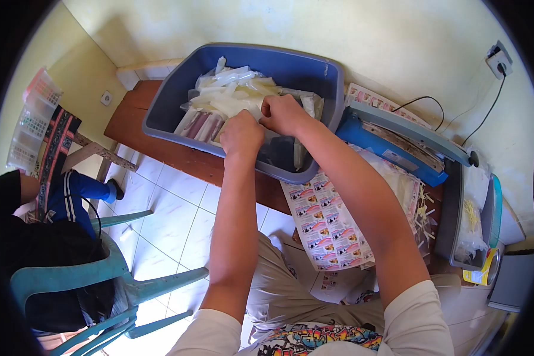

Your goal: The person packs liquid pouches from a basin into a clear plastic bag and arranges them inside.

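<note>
A dark blue plastic tub (154,113) stands on the wooden bench, holding a heap of pale, translucent plastic packets (234,89). Several slim packets with purple contents (200,126) lie in its near left part. My left hand (242,134) is closed over the middle of the tub, knuckles up. Close beside it, my right hand (282,114) is pinched, with thumb and fingertips together. Both hands meet at pale plastic near the heap, but my fingers hide what they grip. Flat grey-green packets (310,105) sit at the tub's right side.
Right of the tub lie printed label sheets (326,228) and a blue heat sealer (391,148). A grey tray (457,237) holds plastic bags. The wooden bench (178,157) runs along the wall. At left, a person (53,249) sits on a green plastic chair (71,273).
</note>
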The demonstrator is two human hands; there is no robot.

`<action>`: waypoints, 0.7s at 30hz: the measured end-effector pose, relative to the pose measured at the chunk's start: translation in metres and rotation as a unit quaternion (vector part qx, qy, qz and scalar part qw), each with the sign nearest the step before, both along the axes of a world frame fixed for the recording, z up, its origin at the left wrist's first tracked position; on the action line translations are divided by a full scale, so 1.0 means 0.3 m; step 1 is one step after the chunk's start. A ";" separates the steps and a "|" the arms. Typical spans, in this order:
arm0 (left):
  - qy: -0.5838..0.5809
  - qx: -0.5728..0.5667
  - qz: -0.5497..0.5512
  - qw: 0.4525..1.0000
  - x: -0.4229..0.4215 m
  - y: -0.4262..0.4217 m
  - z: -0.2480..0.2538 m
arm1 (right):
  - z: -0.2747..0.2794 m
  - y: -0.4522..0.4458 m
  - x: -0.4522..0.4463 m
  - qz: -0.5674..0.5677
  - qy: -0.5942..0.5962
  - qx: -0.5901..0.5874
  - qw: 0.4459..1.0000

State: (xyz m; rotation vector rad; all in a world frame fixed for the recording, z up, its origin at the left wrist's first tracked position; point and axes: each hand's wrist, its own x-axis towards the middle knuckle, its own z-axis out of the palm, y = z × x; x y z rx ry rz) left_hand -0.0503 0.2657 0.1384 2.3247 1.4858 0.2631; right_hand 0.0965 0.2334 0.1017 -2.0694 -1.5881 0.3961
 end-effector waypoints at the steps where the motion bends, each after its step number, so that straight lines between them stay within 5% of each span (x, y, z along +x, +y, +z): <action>1: -0.031 0.007 0.009 0.999 0.001 0.003 0.000 | -0.002 -0.011 -0.001 0.007 0.014 0.059 0.998; 5: -0.117 -0.001 -0.039 0.992 0.004 0.022 -0.002 | 0.020 -0.064 0.011 0.007 0.078 0.226 0.971; 8: -0.264 0.015 -0.106 0.959 0.021 0.018 -0.038 | 0.124 -0.139 -0.003 0.000 0.020 0.270 0.963; 13: -0.404 0.079 -0.216 0.886 0.056 -0.136 0.008 | 0.243 -0.337 0.034 0.016 0.009 0.273 0.962; 21: -0.435 0.109 -0.347 0.824 0.108 -0.389 0.077 | 0.325 -0.743 0.049 -0.062 -0.009 0.282 0.957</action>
